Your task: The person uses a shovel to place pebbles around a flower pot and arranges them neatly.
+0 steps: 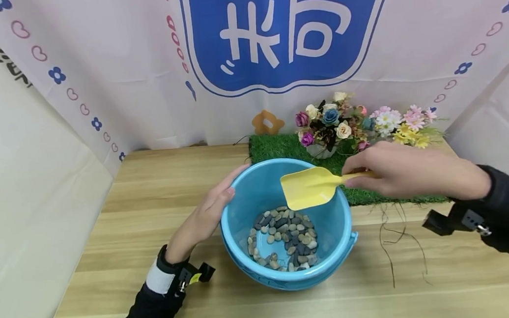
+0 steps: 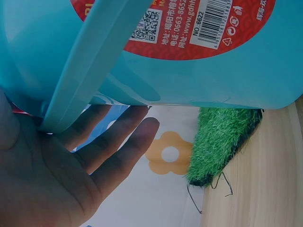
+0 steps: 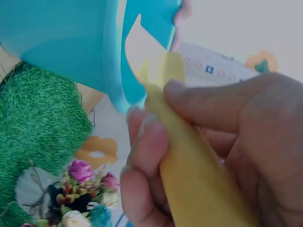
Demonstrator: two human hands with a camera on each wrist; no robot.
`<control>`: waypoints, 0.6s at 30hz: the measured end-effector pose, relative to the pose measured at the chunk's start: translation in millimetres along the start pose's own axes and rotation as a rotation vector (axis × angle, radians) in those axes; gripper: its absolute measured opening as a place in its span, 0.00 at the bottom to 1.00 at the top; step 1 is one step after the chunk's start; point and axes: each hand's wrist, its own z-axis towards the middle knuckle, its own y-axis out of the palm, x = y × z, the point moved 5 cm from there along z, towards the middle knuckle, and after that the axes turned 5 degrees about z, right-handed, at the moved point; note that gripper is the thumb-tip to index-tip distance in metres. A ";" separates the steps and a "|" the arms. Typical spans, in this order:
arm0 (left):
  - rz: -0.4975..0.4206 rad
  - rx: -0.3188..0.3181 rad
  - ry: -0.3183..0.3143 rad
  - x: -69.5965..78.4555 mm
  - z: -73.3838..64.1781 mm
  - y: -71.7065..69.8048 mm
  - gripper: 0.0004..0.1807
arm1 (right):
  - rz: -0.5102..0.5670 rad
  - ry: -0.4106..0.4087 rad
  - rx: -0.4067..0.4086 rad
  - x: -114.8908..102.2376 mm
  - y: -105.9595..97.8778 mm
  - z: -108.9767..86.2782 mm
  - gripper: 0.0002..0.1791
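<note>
A light blue bucket point(image 1: 233, 239) stands upright on the wooden table, with grey and tan pebbles point(image 1: 293, 235) over part of its bottom. My left hand point(image 1: 205, 211) rests against the bucket's left side near the rim; in the left wrist view its fingers point(image 2: 125, 149) are extended along the outside, behind a blue strip. My right hand point(image 1: 397, 171) grips the handle of a yellow toy shovel point(image 1: 311, 187), thumb and fingers around it. The shovel's blade is above the bucket's opening, pointing left, and no pebbles show on it.
Behind and right of the bucket lies a green artificial grass mat point(image 1: 273, 145). On it stand artificial roses point(image 1: 332, 124) and a bunch of pink, white and yellow flowers point(image 1: 404, 124). Dark loose threads point(image 1: 387, 253) trail over the table at right. A printed white cloth point(image 1: 144, 102) hangs behind.
</note>
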 end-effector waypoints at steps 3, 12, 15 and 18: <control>-0.001 0.000 -0.003 -6.7 -0.3 -0.5 0.26 | -0.089 0.039 0.023 -7.6 3.8 6.3 0.06; 0.018 -0.005 0.007 13.7 1.0 2.1 0.26 | -0.247 0.017 0.011 -32.7 12.4 22.5 0.11; 0.030 -0.005 0.003 8.5 0.8 2.0 0.26 | -0.274 0.030 -0.013 -39.4 13.5 28.6 0.14; 0.036 0.000 0.003 -4.3 0.4 0.5 0.25 | -0.309 0.026 -0.031 -45.5 14.7 36.4 0.17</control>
